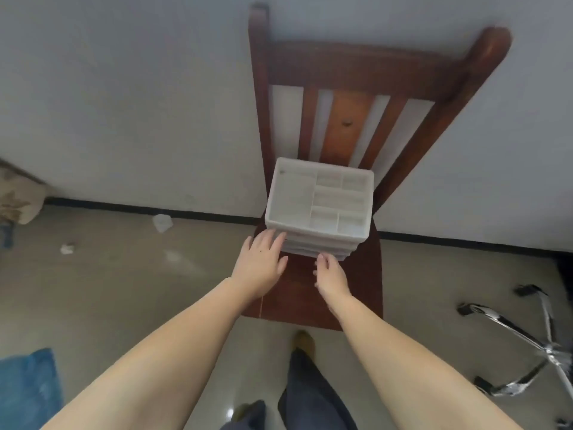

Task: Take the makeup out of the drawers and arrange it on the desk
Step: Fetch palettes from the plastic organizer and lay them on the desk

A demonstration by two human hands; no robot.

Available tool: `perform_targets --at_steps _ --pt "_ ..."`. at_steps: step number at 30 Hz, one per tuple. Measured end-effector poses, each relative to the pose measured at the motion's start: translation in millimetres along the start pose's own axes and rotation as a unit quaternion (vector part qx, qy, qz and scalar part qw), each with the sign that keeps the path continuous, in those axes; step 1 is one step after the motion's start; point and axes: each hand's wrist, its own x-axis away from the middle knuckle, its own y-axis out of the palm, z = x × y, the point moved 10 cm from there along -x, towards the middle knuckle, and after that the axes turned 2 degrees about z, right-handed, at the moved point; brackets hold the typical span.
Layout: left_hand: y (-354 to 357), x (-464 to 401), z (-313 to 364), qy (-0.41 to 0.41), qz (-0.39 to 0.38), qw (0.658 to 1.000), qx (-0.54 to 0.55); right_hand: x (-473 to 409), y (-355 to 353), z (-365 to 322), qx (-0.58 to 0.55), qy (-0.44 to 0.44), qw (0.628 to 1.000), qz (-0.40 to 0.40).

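A white plastic drawer organizer (319, 206) stands on the seat of a dark wooden chair (356, 280). Its top tray is split into several compartments that look empty. The drawer fronts below face me. My left hand (260, 262) reaches toward the organizer's lower left corner with fingers straight, its fingertips at the drawer fronts. My right hand (330, 276) hovers just in front of the lowest drawer with fingers loosely bent and holds nothing. No makeup is visible and the drawers' insides are hidden.
The chair stands against a white wall (124, 103). A chrome swivel-chair base (527, 339) lies on the floor at the right. Scraps of white paper (162, 223) lie on the floor at left, and a blue mat (28, 389) at lower left.
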Motion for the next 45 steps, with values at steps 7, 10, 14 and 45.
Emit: perform_targets --at_steps 7,10,14,45 --pt "23.4 -62.9 -14.6 0.037 0.037 0.999 0.013 -61.1 36.5 22.9 -0.406 0.197 0.892 0.015" --pt "14.7 -75.5 -13.6 0.059 0.106 0.992 0.02 -69.3 39.0 23.7 -0.473 0.203 0.857 0.019" --pt "1.3 -86.9 -6.6 0.055 0.138 0.988 0.033 -72.1 37.5 20.5 -0.51 0.209 0.835 0.006" --pt "61.6 -28.5 25.6 0.213 -0.04 0.976 -0.011 11.1 -18.1 16.6 0.066 0.021 0.986 -0.15"
